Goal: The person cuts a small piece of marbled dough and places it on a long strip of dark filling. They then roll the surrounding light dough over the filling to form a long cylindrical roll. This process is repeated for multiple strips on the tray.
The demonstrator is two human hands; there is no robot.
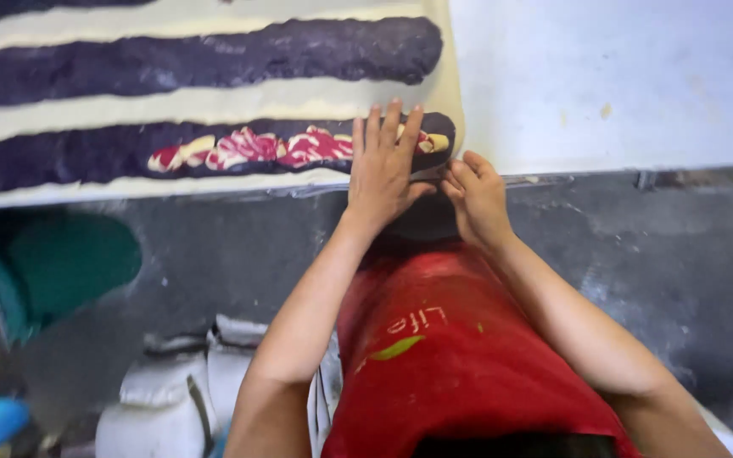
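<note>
- Left hand (382, 165): laid flat, palm down, fingers together and extended toward 12 o'clock. It presses on the right end of the nearest purple filling strip (86, 157). It grips nothing.
- Right hand (477, 199): positioned just beside the left hand, at its 4 o'clock. The fingers are curled and narrowed at the lower right corner of the dough sheet (214, 103), at the table edge. Whether they pinch the dough edge cannot be told; the left hand partly hides the contact.
- Nearest purple filling strip: runs from 9 o'clock to 3 o'clock along the near edge of the dough sheet. A row of red-and-yellow pieces (256, 148) lies on top of it, ending under the left hand; one yellow piece shows at 3 o'clock of the fingertips.
- Second purple filling strip (214, 58): lies parallel, at 12 o'clock of the first, separated from it by a band of bare pale dough.
- Dough sheet: pale cream, spread on the white table (621, 76). Its right edge ends just at 1 o'clock of the left hand.
- White table: bare surface extends toward 2 o'clock of both hands.
- Red apron (443, 356): worn by the person, at 6 o'clock of the hands.
- Grey floor (680, 254): visible below the table edge.
- White sacks (171, 382): at 7 o'clock, beside the left forearm.
- Green object (69, 259): at 8 o'clock, blurred.
</note>
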